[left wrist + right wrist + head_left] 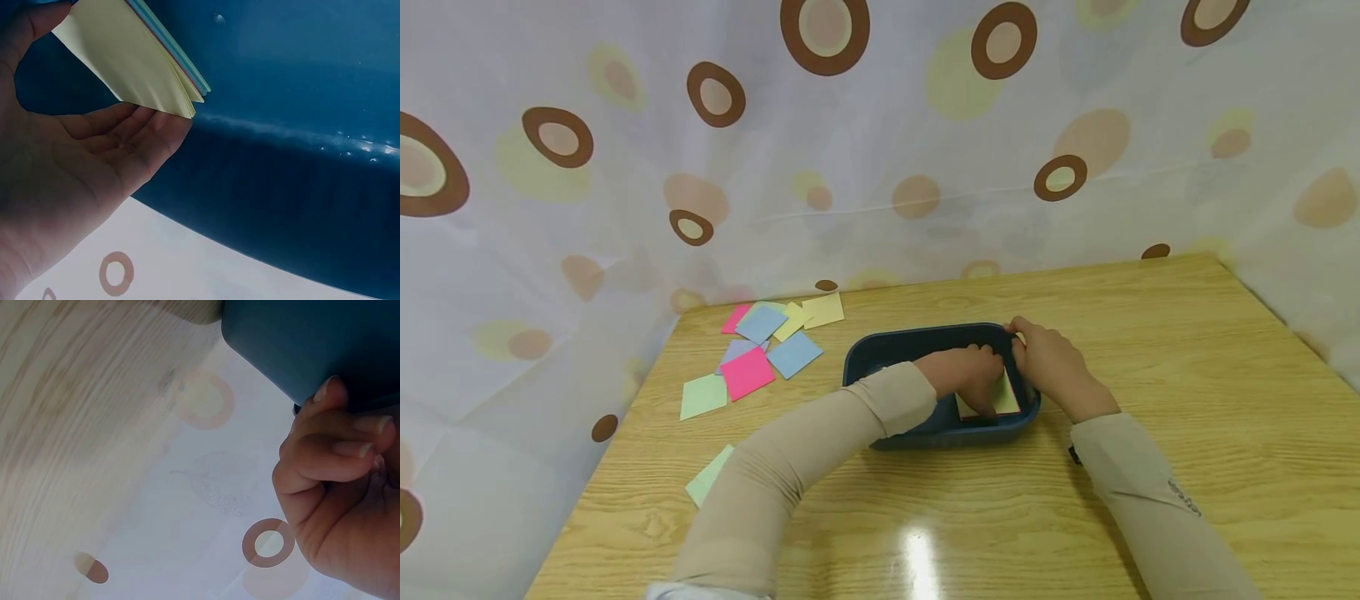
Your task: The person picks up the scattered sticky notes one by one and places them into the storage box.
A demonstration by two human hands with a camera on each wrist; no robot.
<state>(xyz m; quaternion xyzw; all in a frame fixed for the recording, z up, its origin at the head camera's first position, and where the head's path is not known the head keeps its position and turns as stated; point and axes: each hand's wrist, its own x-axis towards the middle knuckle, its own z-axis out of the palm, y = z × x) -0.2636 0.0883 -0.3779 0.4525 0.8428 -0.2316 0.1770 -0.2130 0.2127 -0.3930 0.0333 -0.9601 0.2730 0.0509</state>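
A dark blue plastic bin [917,439] stands on the wooden table. My left hand [973,375] reaches into its right end and holds a stack of sticky notes [1007,398] between thumb and fingers. In the left wrist view the stack [125,56] has a pale yellow note on top, with pink, blue and green edges under it. At the bin's far right corner, my right hand [1052,362] grips the rim with curled fingers, seen against the bin's outer wall [269,344] in the right wrist view.
Left of the bin lie several loose sticky notes, among them a pink one [747,372], a blue one [795,354] and a green one [703,396]. Another green note [707,477] lies partly behind my left sleeve. A patterned curtain [880,167] hangs behind the table [1180,358].
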